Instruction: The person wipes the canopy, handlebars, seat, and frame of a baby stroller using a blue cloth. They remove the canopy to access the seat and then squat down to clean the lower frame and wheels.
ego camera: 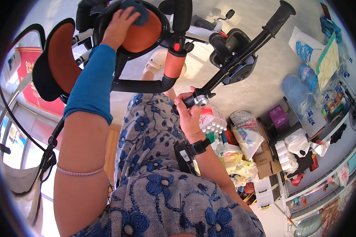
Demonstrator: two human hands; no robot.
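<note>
My left hand (117,28), below a blue sleeve cuff, presses a dark blue-grey cloth (139,14) onto the orange seat (144,35) of a child's tricycle. Its fingers lie spread over the cloth. The orange backrest (60,57) with a black rim stands to the left of that arm. My right hand (190,114) is closed around one grip of the black handlebar (230,63), beside a silver bell (201,100). A padded black and orange guard bar (142,86) curves around the near side of the seat.
A pedal (230,14) and a black plastic basket (233,50) lie beyond the handlebar. On the right are bundled bottles (212,120), plastic bags (246,133), a purple box (279,116), large water bottles (295,86) and metal shelving (317,192). A red mat (28,77) lies at left.
</note>
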